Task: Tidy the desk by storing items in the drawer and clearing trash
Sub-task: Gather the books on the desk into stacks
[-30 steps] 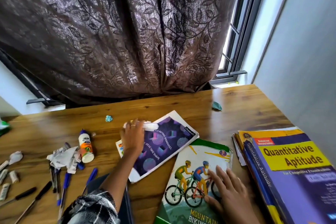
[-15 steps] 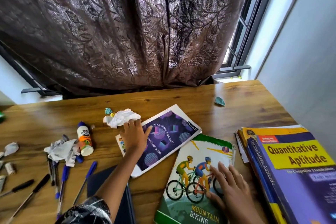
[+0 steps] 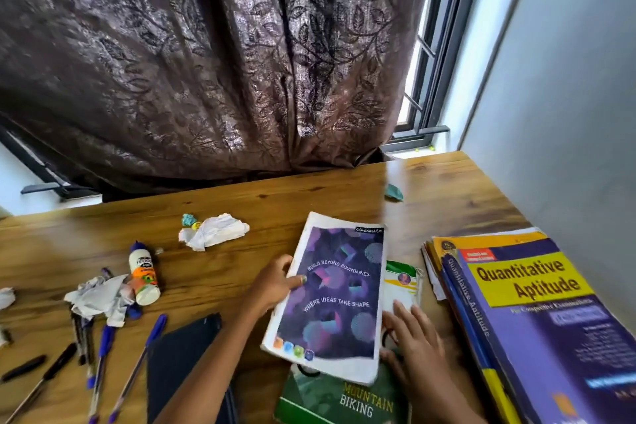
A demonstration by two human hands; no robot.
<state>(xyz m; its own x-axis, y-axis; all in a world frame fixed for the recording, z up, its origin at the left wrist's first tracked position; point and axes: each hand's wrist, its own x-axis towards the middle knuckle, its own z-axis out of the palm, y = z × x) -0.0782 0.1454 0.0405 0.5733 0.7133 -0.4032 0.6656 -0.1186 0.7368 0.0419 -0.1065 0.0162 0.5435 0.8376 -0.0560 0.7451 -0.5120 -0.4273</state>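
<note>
The left hand [image 3: 275, 282] held the purple Classmate notebook [image 3: 335, 296] by its left edge, thumb on the cover and the other fingers curled under. The notebook lay on top of the green Mountain Biking book [image 3: 347, 399] on the wooden tabletop [image 3: 309, 189]. The right hand [image 3: 413, 341] rested flat on the green book just beside the notebook, its fingers straight and a little spread. A crumpled white paper [image 3: 215, 231] sat farther back. To the left were a glue bottle [image 3: 142, 274], another paper wad [image 3: 98, 298] and some blue pens [image 3: 137, 365]. A stack topped by the Quantitative Aptitude book [image 3: 537, 317] stood on the right.
</note>
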